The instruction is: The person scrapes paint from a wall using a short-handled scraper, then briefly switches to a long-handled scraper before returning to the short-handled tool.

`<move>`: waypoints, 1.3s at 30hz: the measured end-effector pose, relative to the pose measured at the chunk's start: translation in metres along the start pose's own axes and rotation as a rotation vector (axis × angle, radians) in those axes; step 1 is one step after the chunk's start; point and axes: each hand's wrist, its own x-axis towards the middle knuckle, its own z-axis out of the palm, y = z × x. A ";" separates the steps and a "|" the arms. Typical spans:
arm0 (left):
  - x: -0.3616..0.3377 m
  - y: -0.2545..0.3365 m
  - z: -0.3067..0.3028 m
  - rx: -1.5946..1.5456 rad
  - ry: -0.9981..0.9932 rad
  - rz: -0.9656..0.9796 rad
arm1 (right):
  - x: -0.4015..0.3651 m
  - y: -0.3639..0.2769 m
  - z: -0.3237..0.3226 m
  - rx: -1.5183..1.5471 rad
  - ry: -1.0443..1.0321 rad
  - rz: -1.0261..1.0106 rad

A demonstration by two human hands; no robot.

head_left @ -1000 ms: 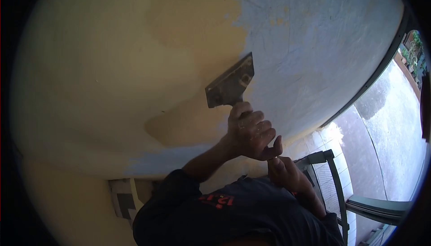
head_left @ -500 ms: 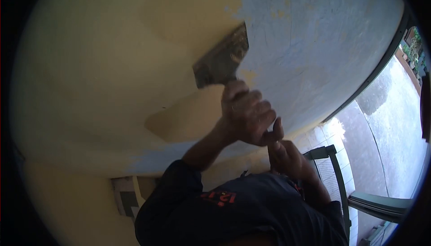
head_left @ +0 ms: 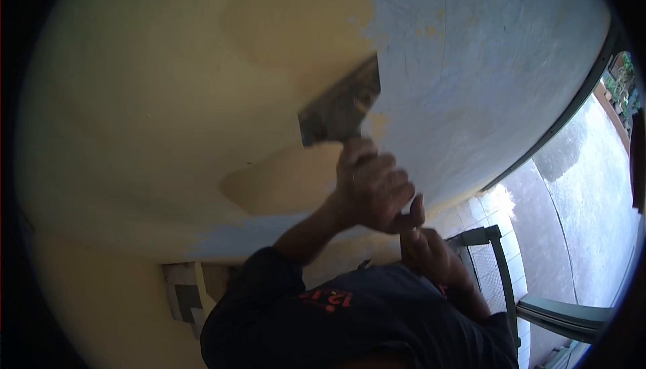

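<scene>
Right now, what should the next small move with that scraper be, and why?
Probably a short push of the scraper up into the yellow coat: its edge faces that coat, grey-blue wall shows to its right, and the left hand grips it with the right hand close below.

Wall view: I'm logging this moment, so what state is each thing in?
Wall: part yellowish, part patchy blue-grey.
Wide scraper: slanted, blade at the wall, face smudged.
Left hand: grip closed on the scraper's handle.
Right hand: fingers curled beside the left thumb; what they grip is hidden.
Shirt: worn, dark, red print.
Ground outside: brightly lit, one darker patch.
</scene>
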 end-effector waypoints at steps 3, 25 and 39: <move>-0.012 0.008 0.009 0.005 -0.004 -0.035 | -0.001 0.010 -0.002 0.024 0.032 0.076; 0.011 0.017 0.024 0.013 0.122 -0.056 | -0.033 -0.009 -0.021 -0.041 0.329 0.119; 0.011 0.011 0.017 -0.049 0.115 -0.065 | -0.025 -0.010 -0.014 -0.021 0.298 0.135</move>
